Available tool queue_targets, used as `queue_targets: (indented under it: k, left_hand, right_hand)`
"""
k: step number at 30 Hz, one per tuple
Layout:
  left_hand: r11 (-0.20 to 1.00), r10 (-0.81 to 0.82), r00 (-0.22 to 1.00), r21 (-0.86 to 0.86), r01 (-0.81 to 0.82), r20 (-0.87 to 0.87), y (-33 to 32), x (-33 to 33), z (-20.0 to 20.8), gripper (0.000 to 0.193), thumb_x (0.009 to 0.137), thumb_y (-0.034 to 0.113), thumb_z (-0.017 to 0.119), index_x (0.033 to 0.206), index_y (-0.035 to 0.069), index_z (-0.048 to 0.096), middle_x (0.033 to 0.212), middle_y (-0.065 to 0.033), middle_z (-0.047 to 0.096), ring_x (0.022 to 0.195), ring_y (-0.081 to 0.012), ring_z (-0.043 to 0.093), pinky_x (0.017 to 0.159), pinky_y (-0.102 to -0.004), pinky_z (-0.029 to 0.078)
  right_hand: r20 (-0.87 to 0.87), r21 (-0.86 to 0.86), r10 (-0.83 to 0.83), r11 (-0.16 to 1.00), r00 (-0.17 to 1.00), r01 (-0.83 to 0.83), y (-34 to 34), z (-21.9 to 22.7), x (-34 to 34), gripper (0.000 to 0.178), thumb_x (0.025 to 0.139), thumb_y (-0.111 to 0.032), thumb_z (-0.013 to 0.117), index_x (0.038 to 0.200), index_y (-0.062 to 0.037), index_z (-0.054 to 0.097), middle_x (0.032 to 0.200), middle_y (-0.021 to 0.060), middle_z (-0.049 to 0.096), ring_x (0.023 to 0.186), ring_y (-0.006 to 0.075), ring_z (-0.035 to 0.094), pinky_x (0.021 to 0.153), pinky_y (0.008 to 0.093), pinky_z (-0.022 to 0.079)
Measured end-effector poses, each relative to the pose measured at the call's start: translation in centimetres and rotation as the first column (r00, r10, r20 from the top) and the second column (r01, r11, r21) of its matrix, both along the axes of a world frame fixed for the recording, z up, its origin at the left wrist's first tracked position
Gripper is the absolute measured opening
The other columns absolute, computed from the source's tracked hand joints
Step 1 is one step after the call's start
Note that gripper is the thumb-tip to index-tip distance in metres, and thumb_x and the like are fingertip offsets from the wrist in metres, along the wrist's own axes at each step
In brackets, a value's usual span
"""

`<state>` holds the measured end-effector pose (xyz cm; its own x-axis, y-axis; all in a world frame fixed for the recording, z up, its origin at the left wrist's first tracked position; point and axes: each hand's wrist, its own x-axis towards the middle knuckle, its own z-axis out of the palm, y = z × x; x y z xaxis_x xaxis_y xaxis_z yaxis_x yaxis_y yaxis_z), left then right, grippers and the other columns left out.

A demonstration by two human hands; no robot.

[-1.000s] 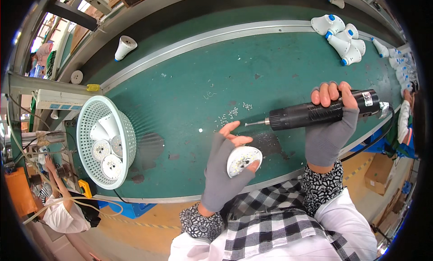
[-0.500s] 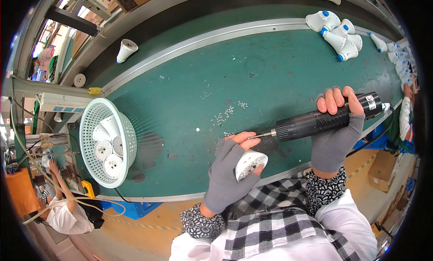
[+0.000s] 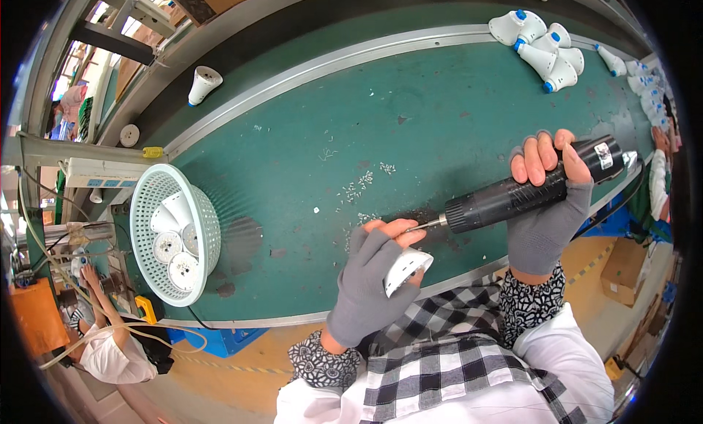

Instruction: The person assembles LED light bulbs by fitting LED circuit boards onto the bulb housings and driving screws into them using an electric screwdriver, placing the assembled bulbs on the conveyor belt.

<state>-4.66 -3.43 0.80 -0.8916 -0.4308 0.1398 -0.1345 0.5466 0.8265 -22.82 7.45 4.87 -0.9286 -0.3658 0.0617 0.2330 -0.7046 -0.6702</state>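
My left hand (image 3: 372,285), in a grey fingerless glove, is closed around a white lamp housing (image 3: 407,270). Its wide end is turned toward my right side, and my palm covers the rest. With thumb and fingertips the same hand meets the bit tip of a black electric screwdriver (image 3: 505,203). Gloved alike, my right hand (image 3: 548,197) is wrapped round the screwdriver's rear body, its bit pointing left. Whether a screw sits at the tip is too small to tell. Several tiny screws (image 3: 354,190) lie loose on the green work surface (image 3: 293,146) beyond my left hand.
On the left stands a pale green basket (image 3: 212,219) with several white lamp housings in it. More housings with blue tips (image 3: 542,54) are heaped at the far right. A single housing (image 3: 205,81) stands beyond the metal rail (image 3: 322,67). A co-worker (image 3: 121,343) is at lower left.
The lamp housing has turned in my left hand, so its dotted end face shows less than before. The screwdriver bit stays at my left fingertips, with only a slight shift.
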Motion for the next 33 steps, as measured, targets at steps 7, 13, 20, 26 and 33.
queue_targets:
  k: [7,13,20,26,33]
  left_hand:
    - [0.980,-0.200,0.976,0.039,0.197,0.089,-0.9,0.3,0.9,0.042,0.068,0.009,0.074,0.109,0.012,0.067,0.116,-0.0064,0.061,0.108,-0.0321,0.054,0.093,-0.0405,0.047]
    - [0.918,-0.153,0.987,0.378,0.123,0.050,-0.3,0.9,0.9,0.037,0.069,0.012,0.075,0.105,0.010,0.066,0.118,-0.0078,0.060,0.105,-0.0231,0.057,0.088,-0.0331,0.048]
    - [0.479,0.256,0.943,0.819,-0.316,0.214,1.9,0.6,0.9,0.035,0.075,0.012,0.070,0.107,0.003,0.059,0.100,-0.0052,0.062,0.085,-0.0096,0.059,0.073,-0.0242,0.049]
    - [0.567,0.350,0.919,0.740,-0.362,0.182,2.6,0.2,0.8,0.033,0.079,0.011,0.070,0.109,0.003,0.058,0.095,-0.0039,0.062,0.083,-0.0092,0.059,0.072,-0.0231,0.049]
    - [0.636,0.388,0.909,0.669,-0.383,0.151,2.9,-0.1,0.7,0.033,0.079,0.010,0.070,0.109,0.004,0.057,0.096,-0.0041,0.062,0.085,-0.0093,0.060,0.074,-0.0228,0.050]
  right_hand:
    - [-0.314,-0.149,0.410,0.869,0.856,-0.471,0.5,-0.4,-2.3,0.031,0.080,-0.013,0.064,0.101,-0.0083,0.043,0.076,0.0029,0.049,0.055,0.0139,0.051,0.058,0.0320,0.048]
    - [-0.394,-0.165,0.349,0.883,0.850,-0.439,1.3,-0.2,-1.9,0.027,0.084,-0.014,0.063,0.102,-0.0077,0.044,0.077,0.0029,0.050,0.056,0.0131,0.050,0.058,0.0328,0.050]
    - [-0.220,-0.233,0.018,0.970,0.975,-0.070,3.7,1.5,0.9,0.024,0.087,-0.014,0.062,0.100,-0.0072,0.043,0.077,0.0027,0.047,0.061,0.0127,0.051,0.058,0.0296,0.048]
    - [-0.309,-0.087,0.073,0.991,0.948,-0.105,4.4,2.1,3.5,0.037,0.082,-0.013,0.075,0.097,-0.0109,0.041,0.077,0.0036,0.052,0.060,0.0154,0.056,0.061,0.0337,0.052]
    - [-0.343,-0.097,0.042,0.992,0.939,-0.080,4.4,1.3,4.7,0.040,0.080,-0.011,0.078,0.100,-0.0109,0.043,0.082,0.0061,0.058,0.066,0.0197,0.063,0.064,0.0376,0.055]
